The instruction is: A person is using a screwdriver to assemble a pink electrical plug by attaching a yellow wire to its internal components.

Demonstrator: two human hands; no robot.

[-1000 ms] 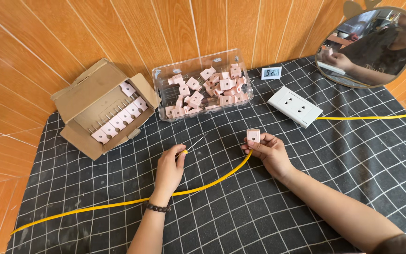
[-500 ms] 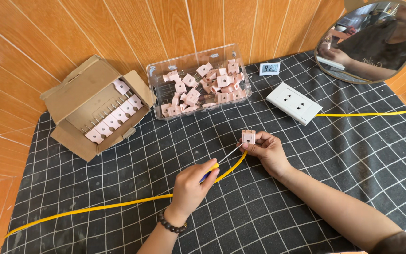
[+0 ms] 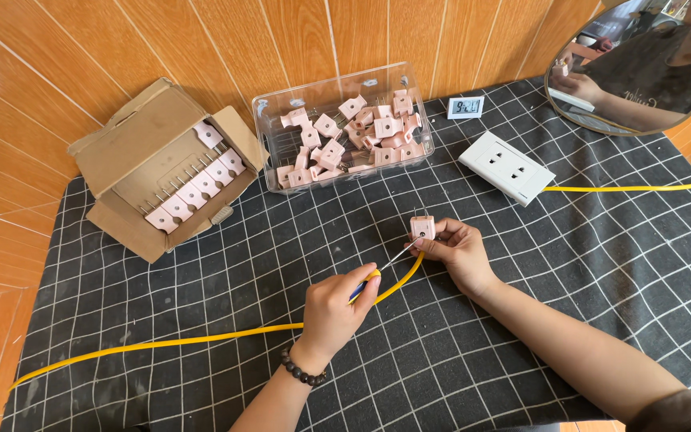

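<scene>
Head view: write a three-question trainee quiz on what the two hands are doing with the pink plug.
1. True or false: the right hand holds a pink plug just above the checked cloth.
2. What does the left hand hold? A) a screwdriver with a thin metal shaft; B) a white socket plate; C) a small digital clock.
3. Fill in: loose pink plugs lie piled in the clear plastic ____, behind the hands.

Key
1. True.
2. A: the screwdriver points its tip at the plug, across the yellow cable.
3. Tub: the clear plastic tub stands beside the cardboard box, where more plugs sit in a row.
</scene>
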